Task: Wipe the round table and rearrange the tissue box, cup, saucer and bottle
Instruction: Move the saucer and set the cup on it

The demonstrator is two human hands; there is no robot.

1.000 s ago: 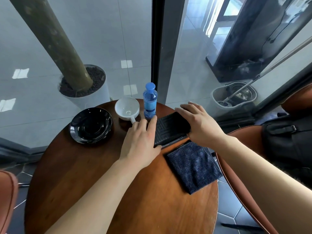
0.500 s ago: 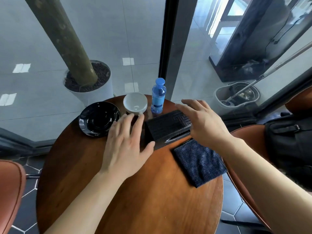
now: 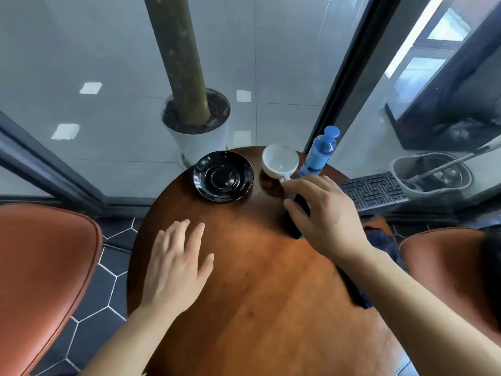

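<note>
The right hand [image 3: 325, 215] is found curled round the end of the tissue box [image 3: 374, 188], thumb and forefinger on opposite sides. The cup [image 3: 280, 160] is set just beyond the forefinger tip, with the bottle [image 3: 320, 151] behind the knuckles. The left hand [image 3: 176, 264] is held flat over the table [image 3: 257, 308], fingers straight and slightly apart, with the saucer [image 3: 222, 176] well ahead of their tips.

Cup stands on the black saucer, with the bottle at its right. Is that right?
Not quite. The head view shows the cup standing on the table beside the saucer, not on it. The bottle is at its right, as you said.
</note>
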